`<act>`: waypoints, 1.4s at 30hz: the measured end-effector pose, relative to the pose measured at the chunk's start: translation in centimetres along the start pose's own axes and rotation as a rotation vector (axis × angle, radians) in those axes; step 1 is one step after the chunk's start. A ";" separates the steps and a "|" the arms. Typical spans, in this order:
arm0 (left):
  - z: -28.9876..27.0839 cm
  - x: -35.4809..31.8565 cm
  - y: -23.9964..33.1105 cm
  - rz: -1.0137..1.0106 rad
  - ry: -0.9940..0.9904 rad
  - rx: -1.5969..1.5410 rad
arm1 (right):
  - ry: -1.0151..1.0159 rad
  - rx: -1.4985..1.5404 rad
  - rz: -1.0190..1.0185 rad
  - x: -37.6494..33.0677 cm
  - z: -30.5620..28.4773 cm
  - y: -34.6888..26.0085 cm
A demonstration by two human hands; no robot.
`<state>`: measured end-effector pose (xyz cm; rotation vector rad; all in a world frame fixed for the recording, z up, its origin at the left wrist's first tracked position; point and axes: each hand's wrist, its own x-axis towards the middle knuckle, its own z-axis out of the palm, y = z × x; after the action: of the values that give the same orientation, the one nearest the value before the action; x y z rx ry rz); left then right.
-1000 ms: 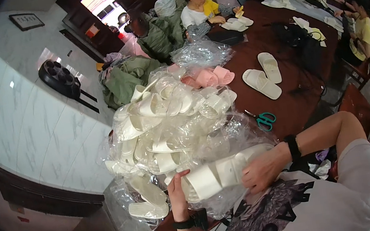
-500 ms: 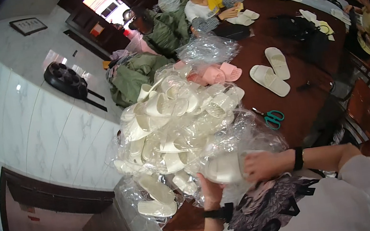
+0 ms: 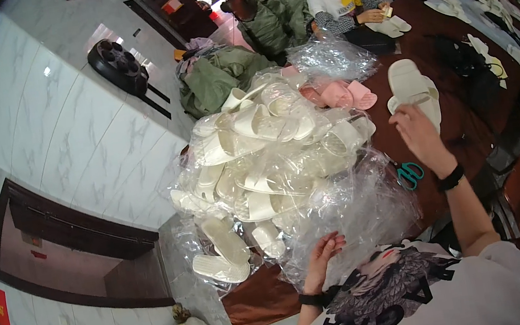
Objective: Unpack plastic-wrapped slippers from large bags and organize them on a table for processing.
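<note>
The right hand (image 3: 422,135) is resting at the near left edge of a pair of off-white, flat, open-toed slippers (image 3: 406,81), its fingers bending over them (whether they are pinching an edge or only touching it, I cannot tell). The pair is lying just beyond that hand on the dark red-brown, smooth worktop (image 3: 466,121), one slipper partly overlapping the other, long axes running mostly away from the wearer and leaning a little left at the far end. The left hand (image 3: 322,262) is staying well apart, nearer the wearer, loosely spread and holding nothing, beside crinkled clear plastic wrapping (image 3: 367,203). Teal loop-handled scissors (image 3: 410,175) are lying just nearer than the right hand, while a heap of off-white slippers in clear bags (image 3: 270,184) is spreading beyond and left of the left hand.
</note>
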<state>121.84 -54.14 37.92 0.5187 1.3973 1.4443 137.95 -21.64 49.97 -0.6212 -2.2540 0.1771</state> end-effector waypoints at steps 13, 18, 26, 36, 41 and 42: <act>2.0 8.9 18.8 0.933 0.864 1.236 | -0.560 0.344 -0.167 -8.9 4.7 -4.4; -1.1 11.8 20.4 0.849 0.966 1.436 | -0.492 0.394 -0.086 -8.2 4.1 -4.3; 8.3 6.2 19.0 1.157 0.550 1.180 | -0.318 1.490 0.421 -3.8 8.3 -8.1; 10.4 1.0 10.3 0.908 -0.033 0.957 | -0.437 1.421 0.619 -3.1 10.8 -7.7; 2.7 3.5 10.6 0.623 0.562 0.611 | -0.549 1.661 0.535 -3.0 8.0 -6.4; 1.3 3.5 10.5 0.618 0.571 0.610 | -0.566 1.706 0.559 -2.5 6.6 -7.3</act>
<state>117.81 -48.56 46.69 1.0475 2.3027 1.7129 131.87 -28.73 46.06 -0.1566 -1.4347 2.3866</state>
